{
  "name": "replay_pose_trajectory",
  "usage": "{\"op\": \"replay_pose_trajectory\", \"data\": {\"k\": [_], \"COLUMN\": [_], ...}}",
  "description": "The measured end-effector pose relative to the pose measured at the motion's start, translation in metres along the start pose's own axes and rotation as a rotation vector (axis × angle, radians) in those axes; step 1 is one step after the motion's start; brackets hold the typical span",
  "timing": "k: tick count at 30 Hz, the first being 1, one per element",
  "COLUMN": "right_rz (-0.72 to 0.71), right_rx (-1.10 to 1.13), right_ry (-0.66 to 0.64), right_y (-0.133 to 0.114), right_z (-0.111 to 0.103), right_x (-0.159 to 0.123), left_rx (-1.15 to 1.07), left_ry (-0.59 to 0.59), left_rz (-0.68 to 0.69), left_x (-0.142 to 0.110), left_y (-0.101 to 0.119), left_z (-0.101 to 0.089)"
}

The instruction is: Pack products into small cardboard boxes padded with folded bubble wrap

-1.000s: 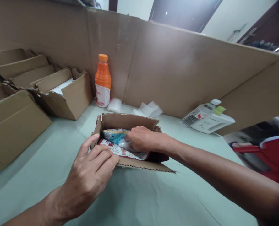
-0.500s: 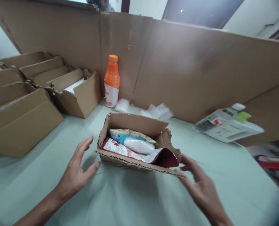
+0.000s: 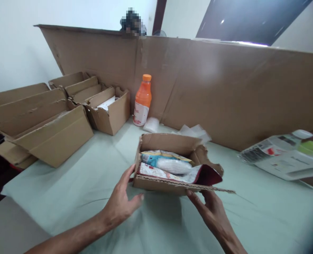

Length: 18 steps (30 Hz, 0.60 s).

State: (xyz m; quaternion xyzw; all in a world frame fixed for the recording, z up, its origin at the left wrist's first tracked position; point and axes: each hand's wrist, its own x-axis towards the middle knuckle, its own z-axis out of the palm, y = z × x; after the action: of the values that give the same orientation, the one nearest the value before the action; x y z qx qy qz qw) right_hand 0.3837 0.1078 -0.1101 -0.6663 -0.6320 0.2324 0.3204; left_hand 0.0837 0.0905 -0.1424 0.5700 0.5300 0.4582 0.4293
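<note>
In front of me is an open cardboard box, its front flap jutting out to the right. Inside lie a blue and yellow printed packet, a bundle in clear bubble wrap and a white and dark red printed packet, whose right end curls up. My left hand is at the box's left end, fingers stretched along it and thumb apart in front. At the lower right corner, my right hand grips the box, thumb at the front wall; its fingertips are partly hidden.
Several open cardboard boxes stand at left. An orange bottle is by the cardboard partition, near a white roll and clear plastic pieces. A clear bottle and a white jug lie at right. Beyond the partition is a blurred person.
My right hand has come out of the box and moved to its lower right corner. My left hand has left the front rim for the left end. The view has swung left.
</note>
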Motion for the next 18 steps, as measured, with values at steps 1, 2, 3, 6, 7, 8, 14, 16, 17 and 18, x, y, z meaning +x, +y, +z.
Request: {"op": "replay_pose_trajectory", "data": {"k": [1, 2, 3, 6, 7, 8, 14, 16, 17, 18], "right_rz": [-0.041, -0.095, -0.158, -0.369, -0.427, -0.466, -0.482, -0.493, -0.5, -0.507], "right_rx": [0.016, 0.043, 0.079, 0.205, 0.224, 0.221, 0.181, 0.18, 0.177, 0.171], "right_ry": [-0.048, -0.092, -0.135, -0.264, -0.333, -0.388, -0.424, -0.439, -0.443, -0.443], "right_y": [-0.007, -0.018, -0.03, -0.079, -0.096, -0.113, -0.161, -0.159, -0.157, -0.154], "right_z": [0.011, 0.025, 0.04, 0.097, 0.118, 0.138, 0.229, 0.244, 0.249, 0.253], "right_x": [0.006, 0.016, 0.028, 0.074, 0.089, 0.102, 0.117, 0.108, 0.105, 0.103], "left_rx": [0.006, 0.01, 0.011, -0.008, -0.014, -0.016, 0.03, 0.025, 0.017, 0.007], "left_ry": [0.057, 0.127, 0.203, 0.417, 0.475, 0.53, 0.665, 0.656, 0.655, 0.655], "left_rz": [-0.028, -0.061, -0.096, -0.14, -0.132, -0.118, -0.123, -0.143, -0.147, -0.146], "left_x": [-0.009, -0.018, -0.024, -0.035, -0.037, -0.039, -0.055, -0.056, -0.054, -0.051], "left_y": [-0.006, -0.012, -0.017, -0.027, -0.029, -0.031, -0.047, -0.056, -0.06, -0.064], "left_z": [-0.011, -0.024, -0.037, -0.078, -0.09, -0.101, -0.133, -0.135, -0.136, -0.137]}}
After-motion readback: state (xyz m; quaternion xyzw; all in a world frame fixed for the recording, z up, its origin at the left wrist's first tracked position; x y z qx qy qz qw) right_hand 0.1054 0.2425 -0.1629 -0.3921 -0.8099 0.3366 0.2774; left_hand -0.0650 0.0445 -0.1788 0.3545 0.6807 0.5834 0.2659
